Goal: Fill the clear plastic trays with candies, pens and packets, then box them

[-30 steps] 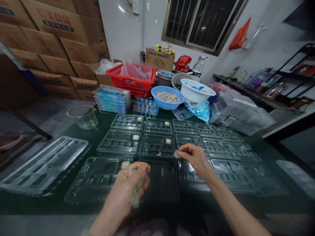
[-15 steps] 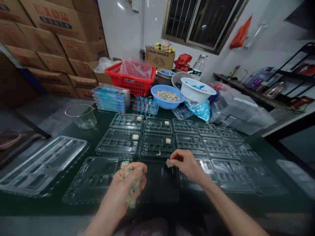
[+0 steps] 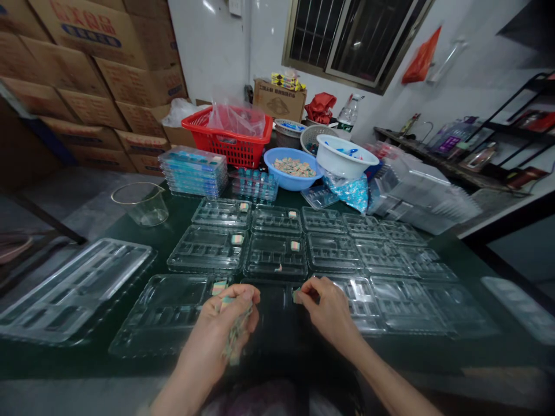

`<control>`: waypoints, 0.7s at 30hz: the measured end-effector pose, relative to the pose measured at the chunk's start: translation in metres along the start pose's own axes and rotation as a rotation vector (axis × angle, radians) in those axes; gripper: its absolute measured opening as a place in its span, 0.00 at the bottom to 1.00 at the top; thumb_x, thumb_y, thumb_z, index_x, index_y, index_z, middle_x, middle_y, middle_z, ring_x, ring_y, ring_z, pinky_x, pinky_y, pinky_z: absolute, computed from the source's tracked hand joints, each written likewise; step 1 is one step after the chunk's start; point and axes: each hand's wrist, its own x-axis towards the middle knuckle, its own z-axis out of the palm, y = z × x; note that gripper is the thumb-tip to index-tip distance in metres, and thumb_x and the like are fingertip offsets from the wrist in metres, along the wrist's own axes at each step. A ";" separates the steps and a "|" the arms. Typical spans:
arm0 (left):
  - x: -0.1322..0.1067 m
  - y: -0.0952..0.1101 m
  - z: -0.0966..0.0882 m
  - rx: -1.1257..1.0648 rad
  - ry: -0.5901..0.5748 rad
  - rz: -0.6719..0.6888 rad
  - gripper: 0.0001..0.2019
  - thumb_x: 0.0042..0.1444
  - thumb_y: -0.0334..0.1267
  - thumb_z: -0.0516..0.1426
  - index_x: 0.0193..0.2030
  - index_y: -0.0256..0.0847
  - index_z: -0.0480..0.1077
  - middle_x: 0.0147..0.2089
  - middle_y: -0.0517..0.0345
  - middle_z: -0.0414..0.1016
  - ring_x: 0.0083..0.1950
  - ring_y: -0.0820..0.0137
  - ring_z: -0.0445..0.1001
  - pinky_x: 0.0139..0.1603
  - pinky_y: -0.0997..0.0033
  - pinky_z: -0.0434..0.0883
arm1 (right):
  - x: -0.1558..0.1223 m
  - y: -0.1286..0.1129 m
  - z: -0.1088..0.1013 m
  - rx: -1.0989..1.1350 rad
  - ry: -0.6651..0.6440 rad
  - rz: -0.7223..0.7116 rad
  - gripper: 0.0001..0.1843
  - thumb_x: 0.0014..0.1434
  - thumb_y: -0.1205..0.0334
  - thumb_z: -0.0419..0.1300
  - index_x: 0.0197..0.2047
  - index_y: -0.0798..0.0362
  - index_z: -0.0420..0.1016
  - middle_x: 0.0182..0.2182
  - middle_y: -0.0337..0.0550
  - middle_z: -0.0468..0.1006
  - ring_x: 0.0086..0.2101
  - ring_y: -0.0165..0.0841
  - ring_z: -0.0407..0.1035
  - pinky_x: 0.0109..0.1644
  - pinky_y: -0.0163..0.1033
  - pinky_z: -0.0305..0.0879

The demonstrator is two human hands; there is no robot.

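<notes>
in left hand [image 3: 217,325], clutched striped pieces [image 3: 235,341]; in right hand [image 3: 328,308], one pinched piece [image 3: 296,296]

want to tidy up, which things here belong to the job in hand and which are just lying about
Likely part of the job:
striped pieces in the left hand
small piece in the right hand
clear trays
blue bowl of similar pieces

Seemingly just lying about:
clear jug
red basket
water bottle
cardboard boxes

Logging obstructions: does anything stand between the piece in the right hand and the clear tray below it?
Nothing visible; the right hand holds the piece near the far-right corner of the clear tray.
</notes>
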 end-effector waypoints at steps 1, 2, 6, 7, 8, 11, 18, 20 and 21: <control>0.000 -0.001 0.000 -0.001 -0.002 0.008 0.12 0.51 0.46 0.55 0.33 0.38 0.66 0.17 0.61 0.63 0.16 0.78 0.56 0.12 0.82 0.49 | 0.000 -0.001 0.001 -0.022 0.014 -0.029 0.07 0.55 0.67 0.54 0.26 0.51 0.69 0.25 0.38 0.69 0.31 0.32 0.62 0.34 0.36 0.53; 0.000 -0.001 -0.001 -0.004 -0.006 0.017 0.12 0.51 0.46 0.56 0.33 0.38 0.66 0.17 0.61 0.64 0.17 0.78 0.57 0.12 0.82 0.48 | 0.000 -0.001 0.003 -0.047 0.027 -0.061 0.07 0.54 0.68 0.54 0.25 0.51 0.68 0.26 0.38 0.69 0.33 0.33 0.61 0.35 0.36 0.53; -0.001 -0.001 -0.001 -0.020 -0.019 0.008 0.12 0.50 0.45 0.56 0.33 0.37 0.67 0.18 0.59 0.65 0.17 0.78 0.57 0.11 0.81 0.48 | 0.001 0.000 0.006 -0.116 0.046 -0.126 0.08 0.53 0.71 0.55 0.24 0.52 0.68 0.30 0.41 0.68 0.36 0.35 0.58 0.39 0.39 0.53; -0.001 -0.001 -0.001 -0.023 -0.016 0.001 0.12 0.50 0.45 0.56 0.33 0.37 0.67 0.18 0.60 0.65 0.16 0.78 0.57 0.11 0.82 0.48 | 0.001 0.001 0.006 -0.117 0.045 -0.128 0.08 0.53 0.71 0.55 0.24 0.52 0.68 0.30 0.41 0.67 0.36 0.35 0.58 0.39 0.39 0.53; -0.002 -0.001 -0.002 -0.027 -0.011 0.000 0.12 0.50 0.45 0.57 0.33 0.37 0.67 0.18 0.60 0.64 0.17 0.78 0.57 0.11 0.82 0.49 | 0.001 0.001 0.005 -0.113 0.047 -0.127 0.08 0.53 0.72 0.55 0.24 0.53 0.68 0.30 0.41 0.67 0.36 0.35 0.58 0.39 0.39 0.52; -0.002 -0.003 -0.004 -0.031 -0.003 0.025 0.12 0.50 0.45 0.57 0.33 0.37 0.67 0.18 0.61 0.64 0.17 0.78 0.57 0.12 0.82 0.49 | 0.001 0.002 0.002 -0.094 0.072 -0.111 0.09 0.54 0.72 0.53 0.25 0.53 0.67 0.29 0.41 0.67 0.35 0.35 0.58 0.39 0.39 0.52; -0.002 -0.001 -0.001 -0.013 0.000 -0.013 0.12 0.50 0.47 0.56 0.33 0.38 0.67 0.18 0.62 0.64 0.16 0.79 0.56 0.12 0.83 0.48 | 0.001 -0.001 0.007 -0.118 0.062 -0.086 0.09 0.54 0.70 0.54 0.24 0.53 0.67 0.29 0.40 0.67 0.35 0.35 0.57 0.38 0.40 0.50; -0.002 0.002 -0.001 -0.020 0.005 -0.008 0.12 0.50 0.46 0.56 0.33 0.38 0.67 0.18 0.62 0.63 0.16 0.79 0.56 0.12 0.82 0.49 | 0.000 -0.002 0.005 -0.139 0.045 -0.108 0.08 0.55 0.69 0.55 0.25 0.52 0.68 0.30 0.41 0.67 0.36 0.36 0.57 0.38 0.40 0.50; -0.003 0.004 -0.001 -0.029 0.015 -0.004 0.12 0.50 0.46 0.56 0.33 0.38 0.68 0.18 0.62 0.64 0.17 0.79 0.57 0.12 0.82 0.49 | -0.001 -0.002 0.002 -0.146 0.043 -0.125 0.07 0.55 0.68 0.55 0.26 0.52 0.70 0.30 0.41 0.67 0.36 0.36 0.57 0.38 0.41 0.50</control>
